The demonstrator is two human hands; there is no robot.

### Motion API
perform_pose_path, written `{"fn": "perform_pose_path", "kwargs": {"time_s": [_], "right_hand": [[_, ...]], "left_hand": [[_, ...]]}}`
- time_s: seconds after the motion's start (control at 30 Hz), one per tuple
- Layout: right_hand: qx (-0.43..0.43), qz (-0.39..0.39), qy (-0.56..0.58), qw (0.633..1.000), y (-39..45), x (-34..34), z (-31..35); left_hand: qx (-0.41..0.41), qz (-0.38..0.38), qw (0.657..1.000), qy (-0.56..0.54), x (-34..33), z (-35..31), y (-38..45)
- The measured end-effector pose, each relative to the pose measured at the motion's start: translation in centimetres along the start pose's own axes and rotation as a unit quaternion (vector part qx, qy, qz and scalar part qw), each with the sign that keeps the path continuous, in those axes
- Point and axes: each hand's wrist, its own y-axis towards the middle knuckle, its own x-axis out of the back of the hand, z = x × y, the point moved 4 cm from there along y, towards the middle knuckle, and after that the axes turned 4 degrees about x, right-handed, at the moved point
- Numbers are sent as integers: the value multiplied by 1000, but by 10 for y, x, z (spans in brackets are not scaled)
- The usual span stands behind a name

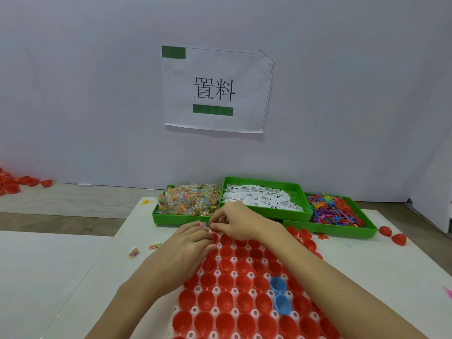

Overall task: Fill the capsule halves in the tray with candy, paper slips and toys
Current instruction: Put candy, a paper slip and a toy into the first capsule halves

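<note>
Together, hands [210, 231] (fingertips curled) — tray's [195, 311] far edge.

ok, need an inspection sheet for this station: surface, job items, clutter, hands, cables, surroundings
Surface: white table, a second white board to the left.
Job's things: white tray of red capsule halves, two blue capsule halves among them; green bins behind hold candy packets, paper slips, plastic toys.
Clutter: two stray candy packets left of the tray; loose red halves at right; yellow toy near the candy bin.
Hands: left hand and right hand meet at the tray's far edge, fingertips pinching something small; what it is cannot be told.
Cables: nothing seen.
Surroundings: white wall with a paper sign; pile of red halves far left.
</note>
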Motion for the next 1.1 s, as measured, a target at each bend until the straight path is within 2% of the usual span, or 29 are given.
{"fn": "perform_pose_path", "kwargs": {"time_s": [0.1, 0.2, 0.43, 0.57, 0.7, 0.87, 0.97, 1.1], "right_hand": [[-5, -5, 12, 1000, -2, 0, -2], [-7, -20, 31, 999, -3, 3, -3], [2, -34, 50, 998, -7, 2, -8], [-5, -31, 44, 999, -5, 1, -8], [-1, -41, 44, 998, -3, 5, -9], [-1, -82, 74, 994, -12, 24, -9], [-12, -125, 125, 984, -37, 41, -16], [-38, -180, 162, 970, -96, 54, -40]], "left_hand": [[20, 5, 1000, -22, 2, -2, 0], [16, -32, 999, -1, 4, -2, 0], [69, 71, 992, -82, -12, 10, -3], [77, 72, 991, -83, -12, 10, -2], [42, 24, 999, -10, 1, 2, -3], [56, 66, 993, -76, 2, 4, -3], [48, 6, 997, -68, 7, 5, -4], [122, -94, 987, -36, 20, 12, -5]]}}
